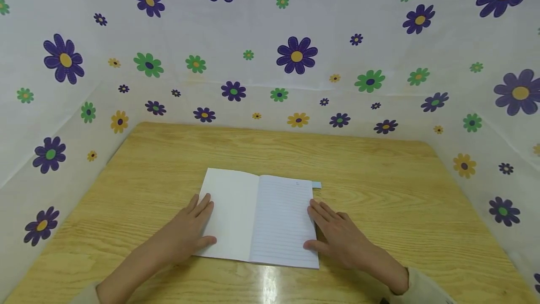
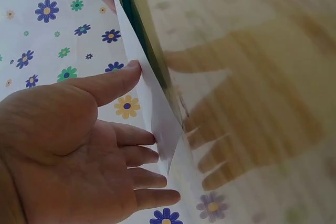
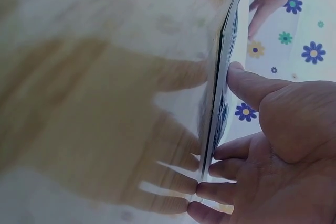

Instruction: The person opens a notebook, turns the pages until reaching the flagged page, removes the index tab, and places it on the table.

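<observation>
An open notebook (image 1: 283,222) lies on the table, its left page blank white and its right page ruled with lines. A pale blue tab (image 1: 317,185) sticks out past its upper right edge. My left hand (image 1: 191,229) rests along the left edge, fingers extended, thumb on the white page. On the other side my right hand (image 1: 337,233) touches the right edge, fingers straight and thumb at the lined page. In the left wrist view a green cover (image 2: 137,24) shows beneath the white page. The right wrist view shows the thicker stack of pages (image 3: 220,77) edge-on beside the fingertips.
The wooden table (image 1: 270,149) has a glossy surface that mirrors both hands. A white cloth (image 1: 253,22) printed with purple, green and yellow flowers stands behind the table and along both sides.
</observation>
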Tool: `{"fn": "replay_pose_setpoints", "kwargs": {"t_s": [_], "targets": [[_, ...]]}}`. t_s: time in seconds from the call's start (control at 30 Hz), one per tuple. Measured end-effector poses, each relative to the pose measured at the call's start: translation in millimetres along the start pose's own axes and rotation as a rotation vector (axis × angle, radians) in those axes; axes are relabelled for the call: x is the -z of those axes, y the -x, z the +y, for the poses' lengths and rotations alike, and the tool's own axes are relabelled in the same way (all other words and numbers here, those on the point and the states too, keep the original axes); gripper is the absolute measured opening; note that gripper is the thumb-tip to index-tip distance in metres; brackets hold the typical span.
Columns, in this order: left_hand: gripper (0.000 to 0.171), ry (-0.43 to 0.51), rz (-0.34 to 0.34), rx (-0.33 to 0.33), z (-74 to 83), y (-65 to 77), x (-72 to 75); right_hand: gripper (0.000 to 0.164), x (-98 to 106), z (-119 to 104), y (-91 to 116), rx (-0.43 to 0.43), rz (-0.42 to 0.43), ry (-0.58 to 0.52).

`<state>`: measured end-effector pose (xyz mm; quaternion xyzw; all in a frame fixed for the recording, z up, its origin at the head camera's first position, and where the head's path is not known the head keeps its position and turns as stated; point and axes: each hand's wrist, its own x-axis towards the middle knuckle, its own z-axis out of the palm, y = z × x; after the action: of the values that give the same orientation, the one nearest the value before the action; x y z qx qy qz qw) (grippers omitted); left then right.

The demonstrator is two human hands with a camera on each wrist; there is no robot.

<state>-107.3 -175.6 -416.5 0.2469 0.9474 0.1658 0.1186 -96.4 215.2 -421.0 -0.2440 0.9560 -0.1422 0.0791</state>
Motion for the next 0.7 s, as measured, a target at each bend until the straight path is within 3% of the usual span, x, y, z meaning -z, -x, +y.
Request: {"fn": "replay_pose_setpoints", "kwargs": {"t_s": [0.43, 0.7], "targets": [[0.082, 0.061, -0.073, 0.028, 2.9, 1.4, 0.9, 0.084, 2.3, -1.1, -1.0, -0.024, -0.021, -0.004], [0.082, 0.066, -0.058, 0.021, 2.4, 2.1, 1.9, 0.082, 5.4, -0.9, -1.6, -0.032, -0.024, -0.004]]}}
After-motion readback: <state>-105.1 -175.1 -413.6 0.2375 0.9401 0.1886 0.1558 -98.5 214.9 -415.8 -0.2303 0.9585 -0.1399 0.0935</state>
